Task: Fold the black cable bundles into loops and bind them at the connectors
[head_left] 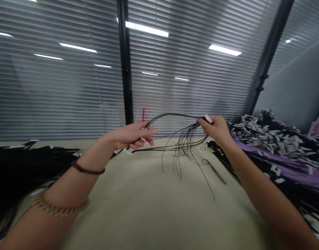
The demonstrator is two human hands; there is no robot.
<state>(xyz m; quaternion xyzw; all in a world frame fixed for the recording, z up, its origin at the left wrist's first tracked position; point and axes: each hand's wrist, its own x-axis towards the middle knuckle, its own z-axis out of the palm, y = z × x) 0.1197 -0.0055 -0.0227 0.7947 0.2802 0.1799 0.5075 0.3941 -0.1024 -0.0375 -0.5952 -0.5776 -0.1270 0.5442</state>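
A wire harness of thin black wires [187, 137] stretches between my two hands above the table. My right hand [217, 129] is closed on its right end, with thumb and fingers pinching the wires beside a white connector [208, 118]. At the other end, my left hand [135, 134] has its fingers curled around some of the wires. Just below that hand hangs another white connector [128, 152] on the harness. Several loose wire ends dangle from the bundle near my right hand. Whatever lies inside the left palm is hidden.
Black wire bundles [26, 173] lie on the left. At the right, a heap of white-ended harnesses [276, 139] rests on purple material [292, 175]. A dark pen-like tool [218, 173] and red rings [205, 162] lie on the pale table [159, 211]. Window blinds [175, 69] stand behind.
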